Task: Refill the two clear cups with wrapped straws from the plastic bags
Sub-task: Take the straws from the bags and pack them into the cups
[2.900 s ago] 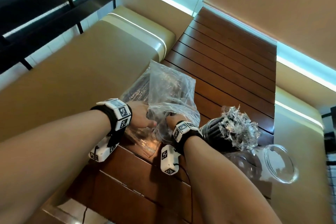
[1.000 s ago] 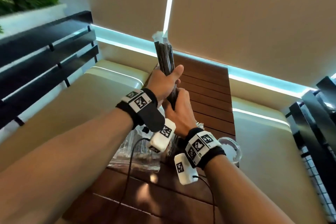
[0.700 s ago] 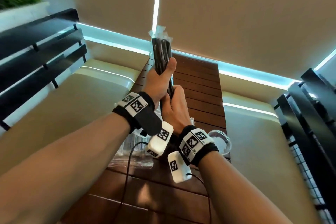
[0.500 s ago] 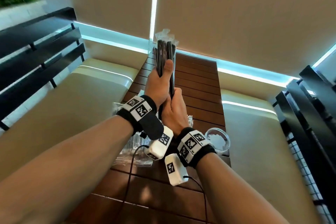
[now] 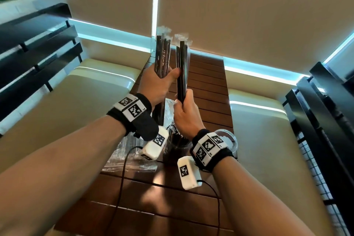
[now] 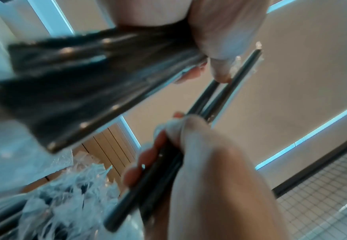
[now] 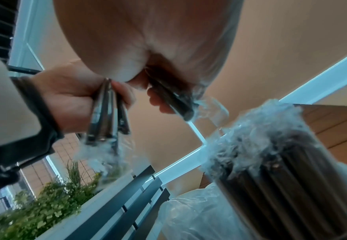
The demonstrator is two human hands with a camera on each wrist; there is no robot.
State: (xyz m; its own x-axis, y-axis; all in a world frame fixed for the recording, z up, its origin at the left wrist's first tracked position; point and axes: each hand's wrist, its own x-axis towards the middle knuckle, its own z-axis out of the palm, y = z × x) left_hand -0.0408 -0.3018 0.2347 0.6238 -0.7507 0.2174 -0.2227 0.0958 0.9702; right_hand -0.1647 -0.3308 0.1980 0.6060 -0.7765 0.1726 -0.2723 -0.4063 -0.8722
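Observation:
My left hand (image 5: pixel 159 84) grips an upright bundle of black wrapped straws (image 5: pixel 162 53) above the table. My right hand (image 5: pixel 184 109) holds a few separate straws (image 5: pixel 182 67) just to the right, and the left thumb touches them. Below the hands stands a clear cup (image 5: pixel 177 149) packed with wrapped straws (image 7: pixel 291 162). A second clear cup (image 5: pixel 229 137) peeks out behind my right wrist; I cannot see what is in it. A crumpled plastic bag (image 5: pixel 124 157) lies flat at the left of the cups. In the left wrist view the bundle (image 6: pixel 86 81) fills the frame.
The slatted wooden table (image 5: pixel 206 86) runs away from me between two cream cushioned benches (image 5: pixel 86 92) (image 5: pixel 264 130). Black rails (image 5: pixel 38 53) stand at the left, a black mesh frame (image 5: pixel 325 130) at the right. Camera cables (image 5: pixel 122 174) trail over the near table.
Both hands lifted one bundle of straws out of the bag and held it upright. Now the bundle is split: the right hand has drawn a few straws off to the right.

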